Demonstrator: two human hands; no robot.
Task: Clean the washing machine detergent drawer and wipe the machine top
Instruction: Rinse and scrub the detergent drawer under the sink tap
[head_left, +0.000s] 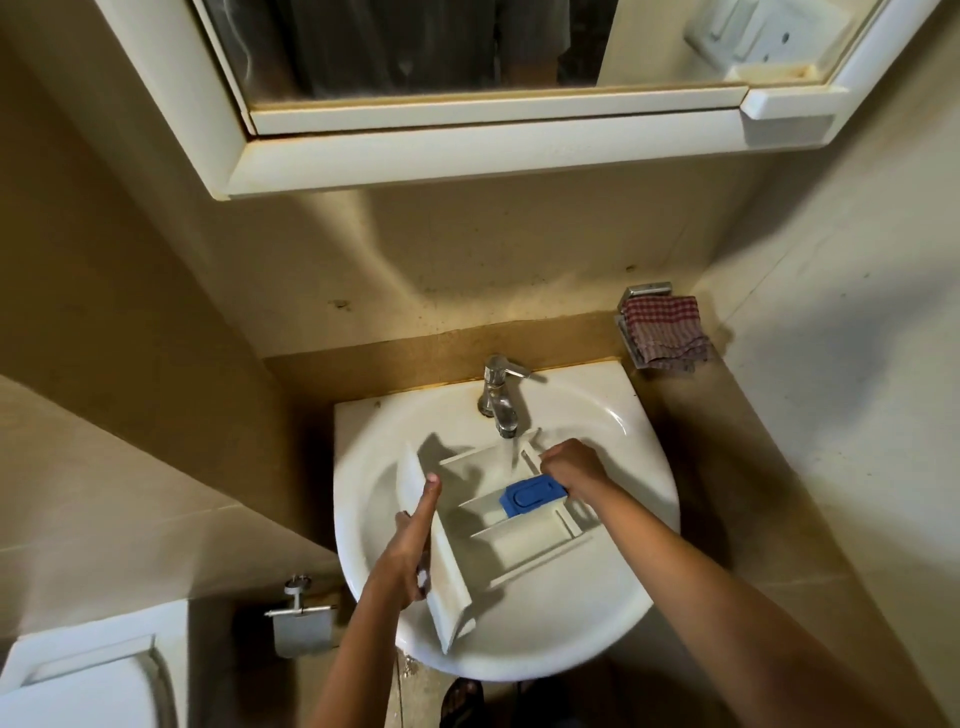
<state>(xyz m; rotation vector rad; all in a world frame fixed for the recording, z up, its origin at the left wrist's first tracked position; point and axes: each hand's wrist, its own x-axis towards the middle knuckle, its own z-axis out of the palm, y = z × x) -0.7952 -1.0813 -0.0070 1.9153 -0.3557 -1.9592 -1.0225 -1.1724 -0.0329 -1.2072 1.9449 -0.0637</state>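
A white detergent drawer (524, 540) with a blue softener cap (531, 494) lies across the white sink basin (613, 613). Water runs from the chrome tap (500, 394) into the drawer's far compartment. My left hand (410, 545) grips the drawer's front panel at the left, thumb laid along its top edge. My right hand (571, 465) is closed on the drawer's far right end, just behind the blue cap. What the right fingers hold besides the drawer is hidden.
A red checked cloth (665, 330) sits on a metal soap holder on the ledge at the right. A mirrored cabinet (467, 150) overhangs above the sink. A toilet paper holder (301, 618) and a toilet cistern (78, 670) are at the lower left. Walls close in on both sides.
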